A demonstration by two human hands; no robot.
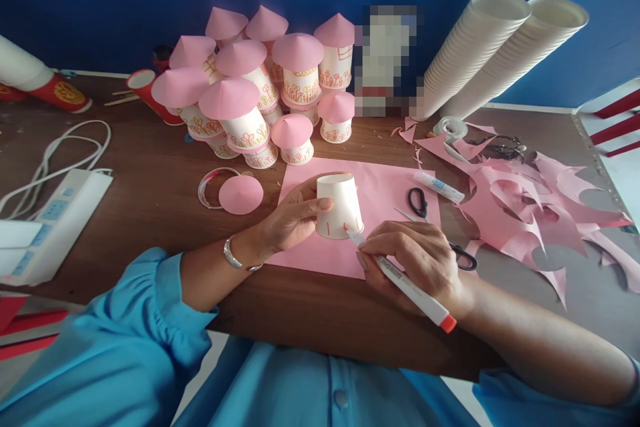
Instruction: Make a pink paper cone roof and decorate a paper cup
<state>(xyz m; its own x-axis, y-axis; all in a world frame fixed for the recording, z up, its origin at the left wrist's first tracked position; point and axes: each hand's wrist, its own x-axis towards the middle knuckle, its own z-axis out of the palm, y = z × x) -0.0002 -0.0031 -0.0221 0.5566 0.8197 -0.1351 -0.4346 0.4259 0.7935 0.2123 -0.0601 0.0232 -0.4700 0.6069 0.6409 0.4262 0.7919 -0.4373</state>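
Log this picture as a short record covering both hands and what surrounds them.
left hand: holds a white paper cup, wide rim down
right hand: grips a white marker with an orange end, tip at the cup
cup markings: a few reddish strokes near the rim
beneath: pink sheet, with scissors partly hidden by the right hand
behind: decorated cups with pink cone tops
right side: pink scraps, two cup stacks
left side: power strip

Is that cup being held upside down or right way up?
Upside down: the cup in the left hand has its narrow end on top and wider rim below.
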